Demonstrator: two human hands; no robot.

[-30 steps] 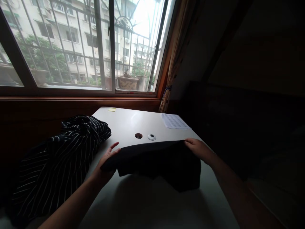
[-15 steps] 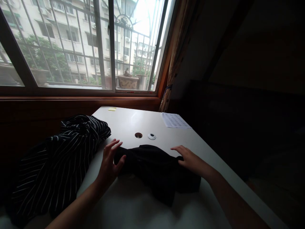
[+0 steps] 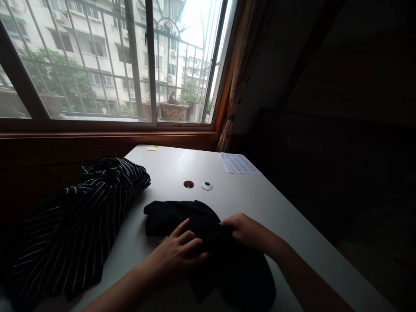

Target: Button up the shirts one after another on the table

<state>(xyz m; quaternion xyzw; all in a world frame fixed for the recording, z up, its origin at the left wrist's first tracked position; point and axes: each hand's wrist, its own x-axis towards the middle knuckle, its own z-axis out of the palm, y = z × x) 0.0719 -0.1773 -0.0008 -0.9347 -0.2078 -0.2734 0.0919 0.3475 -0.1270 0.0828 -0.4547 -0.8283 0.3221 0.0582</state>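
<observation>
A black garment [image 3: 182, 214], its exact kind unclear among the folds, lies crumpled on the white table. My right hand [image 3: 245, 232] pinches the cloth near its upper right part, with fingertips closed on a fold. Resting over the garment's lower left part is my left hand [image 3: 182, 249], palm down, its fingers apart and slightly bent. The front part of the cloth hangs in shadow, so its outline there is hard to make out.
A dark garment with white stripes [image 3: 97, 216] is heaped over the table's left edge. Printed sheets [image 3: 240, 164] and a yellow sticky note [image 3: 152, 148] lie at the far end. Between them and the cloth are a cable hole [image 3: 189, 184] and its round white cover [image 3: 206, 186].
Both hands have come down onto the black garment, the left one moving right and nearer me. My right hand has taken hold of a fold, and the cloth has changed shape.
</observation>
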